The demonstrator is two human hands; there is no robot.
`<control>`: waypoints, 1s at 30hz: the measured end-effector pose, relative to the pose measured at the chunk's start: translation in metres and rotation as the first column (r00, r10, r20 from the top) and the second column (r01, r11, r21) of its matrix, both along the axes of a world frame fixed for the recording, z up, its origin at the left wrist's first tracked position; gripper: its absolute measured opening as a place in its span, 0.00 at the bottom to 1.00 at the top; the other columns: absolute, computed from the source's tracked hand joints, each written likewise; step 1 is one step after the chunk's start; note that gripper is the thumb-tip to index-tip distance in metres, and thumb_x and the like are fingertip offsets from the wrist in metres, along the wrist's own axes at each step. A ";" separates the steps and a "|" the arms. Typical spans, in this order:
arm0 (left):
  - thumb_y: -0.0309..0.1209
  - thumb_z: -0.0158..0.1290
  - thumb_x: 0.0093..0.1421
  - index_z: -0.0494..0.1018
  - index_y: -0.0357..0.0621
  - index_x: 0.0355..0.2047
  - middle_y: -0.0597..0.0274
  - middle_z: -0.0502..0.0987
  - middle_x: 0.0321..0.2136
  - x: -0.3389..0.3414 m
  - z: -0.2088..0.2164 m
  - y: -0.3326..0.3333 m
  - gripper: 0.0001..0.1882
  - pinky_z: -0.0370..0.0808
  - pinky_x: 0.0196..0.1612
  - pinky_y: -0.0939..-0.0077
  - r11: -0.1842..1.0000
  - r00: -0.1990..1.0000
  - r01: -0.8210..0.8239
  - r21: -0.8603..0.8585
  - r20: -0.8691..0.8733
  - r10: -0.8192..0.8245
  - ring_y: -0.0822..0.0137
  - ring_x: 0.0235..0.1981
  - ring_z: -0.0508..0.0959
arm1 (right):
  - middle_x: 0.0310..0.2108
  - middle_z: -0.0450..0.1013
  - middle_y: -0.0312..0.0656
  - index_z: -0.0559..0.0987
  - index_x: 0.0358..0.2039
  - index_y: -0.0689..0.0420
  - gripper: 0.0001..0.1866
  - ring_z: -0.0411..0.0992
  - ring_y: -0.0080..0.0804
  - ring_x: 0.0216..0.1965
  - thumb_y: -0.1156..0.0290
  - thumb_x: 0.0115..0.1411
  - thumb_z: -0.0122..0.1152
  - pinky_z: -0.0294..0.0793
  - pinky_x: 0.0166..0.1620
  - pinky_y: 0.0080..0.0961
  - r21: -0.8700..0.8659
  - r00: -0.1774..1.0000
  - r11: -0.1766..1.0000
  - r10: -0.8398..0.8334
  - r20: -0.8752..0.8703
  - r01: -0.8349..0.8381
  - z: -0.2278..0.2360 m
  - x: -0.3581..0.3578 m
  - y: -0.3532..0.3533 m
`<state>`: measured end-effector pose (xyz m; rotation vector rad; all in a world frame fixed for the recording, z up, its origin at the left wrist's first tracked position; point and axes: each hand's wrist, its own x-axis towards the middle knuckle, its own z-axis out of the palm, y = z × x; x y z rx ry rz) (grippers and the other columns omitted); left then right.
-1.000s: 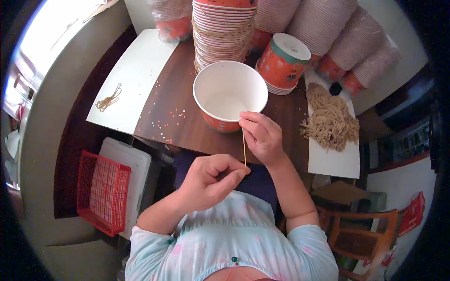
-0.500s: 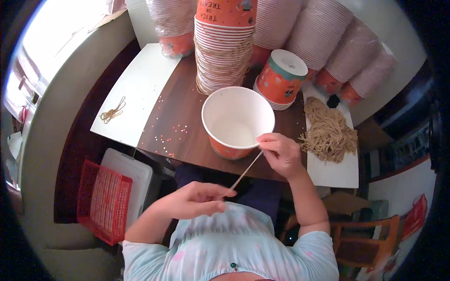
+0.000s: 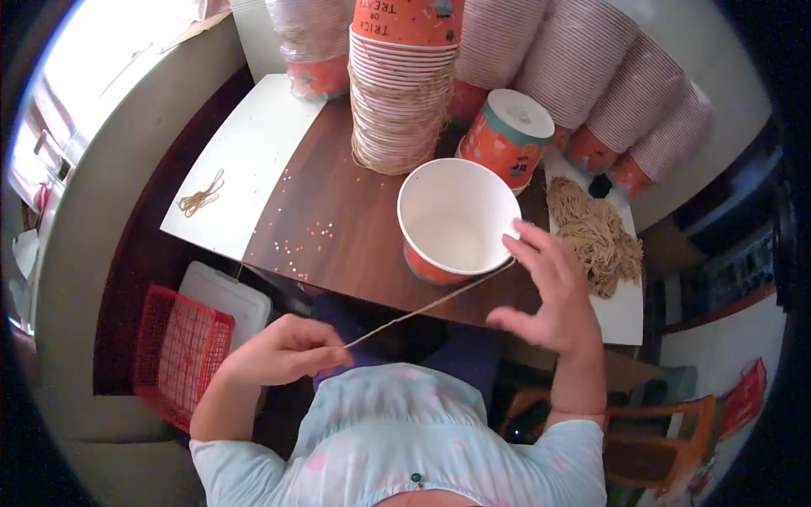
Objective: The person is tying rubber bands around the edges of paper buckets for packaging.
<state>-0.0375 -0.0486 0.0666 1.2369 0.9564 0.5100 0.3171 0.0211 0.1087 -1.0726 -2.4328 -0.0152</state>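
Note:
A white-lined orange paper bucket [image 3: 432, 268] stands mouth up near the table's front edge, tipped a little toward me. From its right side, just below the rim, a thin tan cord [image 3: 418, 312] runs taut down to the left. My left hand [image 3: 291, 348], closed in a pinch in front of my waist, grips the free end of that cord. My right hand [image 3: 553, 287] is open with fingers spread; its fingertips are at the bucket's right rim, where the cord starts. The cord's fixing point is partly hidden by those fingers.
Behind stands a tall stack of nested buckets [image 3: 397, 101] with cord handles. Beside it is an upturned bucket [image 3: 507, 144]. More wrapped stacks line the wall. A heap of tan cords [image 3: 596, 237] lies right, a small cord bundle [image 3: 201, 194] left. A red basket [image 3: 182, 355] sits lower left.
The bucket has shifted right. My left hand has drawn the cord down and left, so more of it shows. My right hand has moved right and opened from its pinch.

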 end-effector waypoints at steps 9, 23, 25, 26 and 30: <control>0.38 0.48 0.67 0.78 0.37 0.32 0.66 0.77 0.24 0.068 0.029 0.058 0.16 0.71 0.30 0.82 1.000 0.984 -0.001 0.014 0.178 -0.001 0.77 0.24 0.74 | 0.42 0.75 0.42 0.65 0.59 0.65 0.27 0.75 0.22 0.39 0.74 0.62 0.61 0.75 0.45 0.20 -0.682 0.726 0.481 -0.125 -0.676 -0.552 -0.017 -0.082 -0.009; 0.36 0.48 0.68 0.75 0.32 0.43 0.53 0.81 0.32 0.047 -0.020 0.043 0.17 0.77 0.33 0.78 0.914 0.926 0.017 -0.406 0.352 0.139 0.67 0.30 0.81 | 0.27 0.74 0.33 0.80 0.30 0.61 0.03 0.69 0.16 0.28 0.76 0.57 0.65 0.67 0.32 0.15 -0.514 0.811 0.844 -0.188 -0.554 -0.156 -0.024 -0.057 -0.003; 0.33 0.51 0.66 0.77 0.34 0.40 0.57 0.81 0.29 0.046 -0.020 0.039 0.13 0.76 0.31 0.80 0.932 0.959 -0.044 -0.359 0.246 0.140 0.70 0.29 0.80 | 0.27 0.74 0.32 0.80 0.29 0.61 0.02 0.68 0.16 0.28 0.77 0.57 0.65 0.65 0.31 0.15 -0.485 0.814 0.860 -0.165 -0.557 -0.157 -0.024 -0.055 -0.004; 0.33 0.51 0.66 0.77 0.35 0.39 0.58 0.81 0.28 0.047 -0.018 0.037 0.12 0.75 0.30 0.81 0.965 0.956 -0.031 -0.262 0.273 0.105 0.72 0.28 0.80 | 0.27 0.74 0.32 0.80 0.29 0.61 0.02 0.67 0.15 0.27 0.77 0.57 0.65 0.64 0.31 0.15 -0.471 0.817 0.868 -0.152 -0.557 -0.159 -0.024 -0.054 -0.005; 0.32 0.51 0.67 0.77 0.35 0.36 0.64 0.79 0.26 0.054 -0.003 0.029 0.11 0.72 0.29 0.84 0.998 0.990 -0.065 0.020 0.129 0.061 0.77 0.27 0.77 | 0.37 0.74 0.37 0.80 0.38 0.60 0.11 0.71 0.24 0.38 0.73 0.54 0.68 0.70 0.41 0.22 -0.440 0.900 0.882 -0.043 -0.434 -0.170 -0.013 -0.049 -0.008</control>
